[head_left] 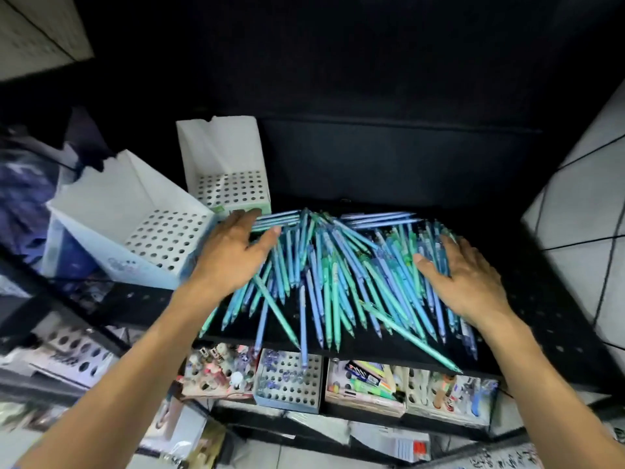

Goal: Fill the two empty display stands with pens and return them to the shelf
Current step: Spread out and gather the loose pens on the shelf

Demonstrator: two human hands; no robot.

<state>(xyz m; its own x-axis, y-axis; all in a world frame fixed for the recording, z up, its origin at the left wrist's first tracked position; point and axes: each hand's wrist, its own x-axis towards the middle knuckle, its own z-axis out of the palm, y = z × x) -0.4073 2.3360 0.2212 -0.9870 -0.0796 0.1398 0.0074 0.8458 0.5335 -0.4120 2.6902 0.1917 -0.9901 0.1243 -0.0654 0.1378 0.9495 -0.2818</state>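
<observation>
Two white stands (135, 225) (226, 177) sitting empty at the shelf's (541, 299) left, round holes gridding their tops. Lying heaped mid-shelf, slim blue and green pens (338, 265); pressing on the heap's sides, left hand (233, 255) and right hand (470, 279), fingers straight and spread.

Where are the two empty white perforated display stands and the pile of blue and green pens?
Nearer white perforated display stand (162, 236), head view: on its holed insert.
Farther white perforated display stand (230, 188), head view: on its holed insert.
Pile of blue and green pens (338, 265), head view: middle of the heap.
</observation>
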